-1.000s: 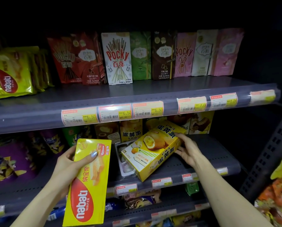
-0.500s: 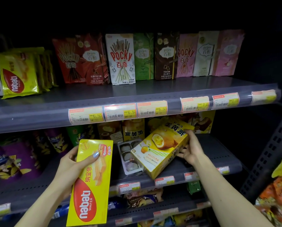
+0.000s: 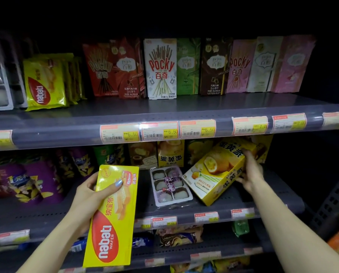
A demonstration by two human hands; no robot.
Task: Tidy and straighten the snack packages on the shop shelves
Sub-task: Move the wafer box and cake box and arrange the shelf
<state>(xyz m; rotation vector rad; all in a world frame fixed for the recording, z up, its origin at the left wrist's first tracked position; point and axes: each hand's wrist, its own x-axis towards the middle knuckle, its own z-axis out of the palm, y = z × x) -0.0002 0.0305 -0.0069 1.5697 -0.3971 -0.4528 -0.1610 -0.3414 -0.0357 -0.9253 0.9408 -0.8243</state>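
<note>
My left hand grips a flat yellow Nabati wafer pack and holds it upright in front of the middle shelf. My right hand holds the right end of a yellow egg-yolk pie box, which lies tilted on that shelf. Beside the box, on its left, lies a clear mochi tray with a purple label. More Nabati packs stand at the left of the upper shelf.
A row of Pocky boxes stands along the upper shelf. Purple snack bags fill the middle shelf's left side, and pie boxes stand at its back. A lower shelf holds more packets. A dark perforated upright borders the right.
My right hand has slid the egg-yolk pie box further right and back on the middle shelf, uncovering more of the mochi tray. My left hand keeps holding the wafer pack.
</note>
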